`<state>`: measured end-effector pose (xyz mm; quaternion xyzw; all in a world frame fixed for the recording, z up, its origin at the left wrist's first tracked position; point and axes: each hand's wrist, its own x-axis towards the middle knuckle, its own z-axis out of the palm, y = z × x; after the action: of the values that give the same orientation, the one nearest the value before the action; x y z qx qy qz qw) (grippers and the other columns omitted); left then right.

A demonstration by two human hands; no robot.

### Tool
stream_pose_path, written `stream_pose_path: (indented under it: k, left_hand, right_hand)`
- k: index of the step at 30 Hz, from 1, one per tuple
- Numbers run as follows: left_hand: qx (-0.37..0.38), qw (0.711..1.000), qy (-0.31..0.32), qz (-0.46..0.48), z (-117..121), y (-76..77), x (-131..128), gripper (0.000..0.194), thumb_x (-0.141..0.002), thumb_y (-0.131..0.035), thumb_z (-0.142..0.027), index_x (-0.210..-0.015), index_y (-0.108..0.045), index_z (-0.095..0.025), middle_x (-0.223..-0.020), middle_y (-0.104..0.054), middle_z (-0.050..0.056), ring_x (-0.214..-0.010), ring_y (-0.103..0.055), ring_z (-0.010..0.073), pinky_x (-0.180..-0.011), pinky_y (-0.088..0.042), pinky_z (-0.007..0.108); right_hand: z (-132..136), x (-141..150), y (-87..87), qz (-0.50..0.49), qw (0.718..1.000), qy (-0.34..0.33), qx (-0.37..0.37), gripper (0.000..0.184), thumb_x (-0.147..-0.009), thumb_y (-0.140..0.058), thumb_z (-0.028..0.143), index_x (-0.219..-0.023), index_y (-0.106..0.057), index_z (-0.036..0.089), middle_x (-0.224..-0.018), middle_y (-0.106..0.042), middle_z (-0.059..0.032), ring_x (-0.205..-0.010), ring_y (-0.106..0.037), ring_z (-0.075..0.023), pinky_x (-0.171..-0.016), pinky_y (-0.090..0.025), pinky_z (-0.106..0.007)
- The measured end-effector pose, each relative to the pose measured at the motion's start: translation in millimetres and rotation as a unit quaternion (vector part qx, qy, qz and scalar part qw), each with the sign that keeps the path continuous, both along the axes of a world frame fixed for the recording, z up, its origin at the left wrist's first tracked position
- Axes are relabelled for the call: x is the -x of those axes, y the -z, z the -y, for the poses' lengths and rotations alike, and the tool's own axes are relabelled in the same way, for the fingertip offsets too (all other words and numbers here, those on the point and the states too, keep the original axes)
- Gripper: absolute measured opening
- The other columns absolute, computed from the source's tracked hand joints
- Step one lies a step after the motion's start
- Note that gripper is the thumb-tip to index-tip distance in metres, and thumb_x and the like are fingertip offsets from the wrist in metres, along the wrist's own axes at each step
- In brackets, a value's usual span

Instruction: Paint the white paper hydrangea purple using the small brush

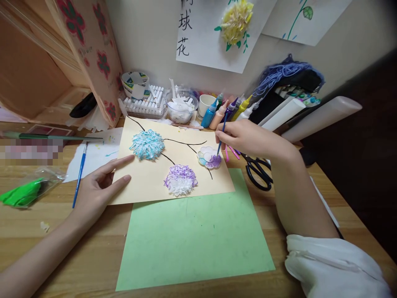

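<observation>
My right hand (237, 138) grips a blue paintbrush (222, 134), its tip down in the purple paint of a small flower-shaped palette (203, 156). That palette rests on the right part of a cream sheet (139, 186) with thin black branch lines. My left hand (101, 178) lies with fingers apart on the sheet's left edge. Just past its index finger is a fluffy blue-and-white paper flower (147, 144). Lower on the sheet sits a second paper flower (180, 180), purple above and white below.
A green sheet (195, 244) lies partly under the cream one. Black scissors (259, 171) are right of it. Behind stand paint bottles (210, 114), a tub of white paper strips (181, 105) and markers (145, 105). Another blue brush (80, 174) lies left, near a green packet (23, 192).
</observation>
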<state>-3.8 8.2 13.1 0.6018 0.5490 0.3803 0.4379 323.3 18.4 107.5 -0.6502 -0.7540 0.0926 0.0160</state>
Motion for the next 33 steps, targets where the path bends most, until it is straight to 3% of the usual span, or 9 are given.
stream_pose_path:
  k: [7,12,17,23,29,33]
  left_hand:
    - [-0.006,1.000,0.003,0.006,-1,1.4,1,0.044,-0.072,-0.077,-0.042,-0.113,-0.069,-0.028,-0.132,-0.064,-0.001,-0.135,-0.045,0.0297,-0.118,-0.030,0.044]
    - [-0.003,1.000,0.004,-0.007,1,-1.3,-1,0.044,-0.075,-0.074,-0.041,-0.116,-0.068,-0.025,-0.134,-0.063,0.001,-0.135,-0.045,0.0277,-0.118,-0.030,0.040]
    - [-0.015,1.000,-0.007,0.014,0,3.1,0,0.045,-0.071,-0.077,-0.039,-0.113,-0.070,-0.025,-0.130,-0.065,0.002,-0.133,-0.047,0.0282,-0.118,-0.029,0.043]
    - [-0.022,1.000,-0.001,0.016,-1,6.2,2,0.043,-0.072,-0.077,-0.037,-0.113,-0.071,-0.026,-0.130,-0.066,0.001,-0.132,-0.048,0.0261,-0.118,-0.028,0.042]
    - [-0.021,1.000,0.015,0.013,-2,7.1,3,0.041,-0.075,-0.076,-0.035,-0.115,-0.070,-0.028,-0.131,-0.065,-0.001,-0.132,-0.049,0.0241,-0.117,-0.030,0.039]
    - [-0.024,0.999,0.011,0.020,-1,7.1,4,0.040,-0.076,-0.075,-0.033,-0.115,-0.069,-0.026,-0.131,-0.065,0.000,-0.132,-0.049,0.0237,-0.117,-0.031,0.037]
  right_hand:
    - [-2,2,3.2,0.004,0.999,-0.012,0.035,0.039,-0.094,-0.040,0.034,-0.058,-0.041,0.020,-0.056,-0.050,-0.0004,-0.048,-0.043,-0.0109,-0.049,-0.027,-0.028]
    - [-2,5,2.4,-0.050,0.998,0.001,0.043,0.034,-0.095,-0.039,0.034,-0.067,-0.053,0.019,-0.065,-0.059,-0.0022,-0.053,-0.049,-0.0116,-0.053,-0.031,-0.028]
    - [-2,2,-1.6,-0.015,0.999,0.035,0.025,0.034,-0.094,-0.038,0.034,-0.068,-0.052,0.019,-0.067,-0.059,-0.0033,-0.058,-0.050,-0.0135,-0.054,-0.029,-0.030]
    - [-3,4,0.0,0.007,0.998,0.026,0.049,0.033,-0.094,-0.037,0.035,-0.067,-0.048,0.020,-0.066,-0.057,-0.0037,-0.058,-0.048,-0.0149,-0.055,-0.028,-0.031]
    - [1,-1,-5.8,-0.040,0.999,0.019,-0.007,0.032,-0.095,-0.038,0.033,-0.072,-0.058,0.020,-0.065,-0.058,-0.0022,-0.060,-0.052,-0.0154,-0.060,-0.033,-0.031]
    - [9,4,-9.5,-0.196,0.977,-0.060,-0.051,0.033,-0.097,-0.038,0.036,-0.080,-0.062,0.020,-0.083,-0.066,-0.0038,-0.077,-0.061,-0.0167,-0.071,-0.042,-0.030]
